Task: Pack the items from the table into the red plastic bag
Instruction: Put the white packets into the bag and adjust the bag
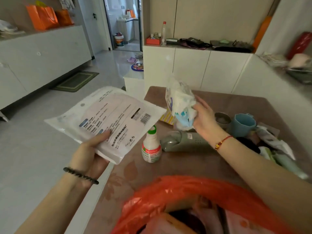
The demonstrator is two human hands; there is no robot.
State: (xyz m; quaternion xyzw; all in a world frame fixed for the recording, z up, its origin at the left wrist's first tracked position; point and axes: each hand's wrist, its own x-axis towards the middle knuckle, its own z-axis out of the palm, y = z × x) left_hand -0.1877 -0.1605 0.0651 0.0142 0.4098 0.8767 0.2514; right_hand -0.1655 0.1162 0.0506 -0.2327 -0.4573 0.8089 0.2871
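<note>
Red plastic bag (194,188) at bottom centre of view, mouth open toward camera, sitting on near end of brown table (228,105), some items already inside (pinkish and dark, too blurred to name). Thin film, floppy rim, probably won't hold its mouth open alone; best pinched at rim or handle loop. Flat white packet (108,119) clamped in left hand (89,154), thumb on printed top, fingers underneath at near corner, held out past table edge over floor. Looks light, semi-stiff, slick wrapper; corner pinch fine, likely slides in edge first. Crinkly white-and-blue soft pack (181,105) gripped in right hand (202,115) above table, fingers wrapped round lower end. Looks light, squashy, not fragile; any hold should do. Both hands closed on loads, neither over bag yet. Left on table: white spray bottle with green cap (151,146) upright just beside a grey-green case (184,141) lying flat, blue cup (243,124) next to a metal tin (222,119), heap of sachets and tubes (273,146) at right edge. Bottle rigid, probably heavier, liquid inside; grip round body, keep upright. Cup rigid, take by rim or handle.
</note>
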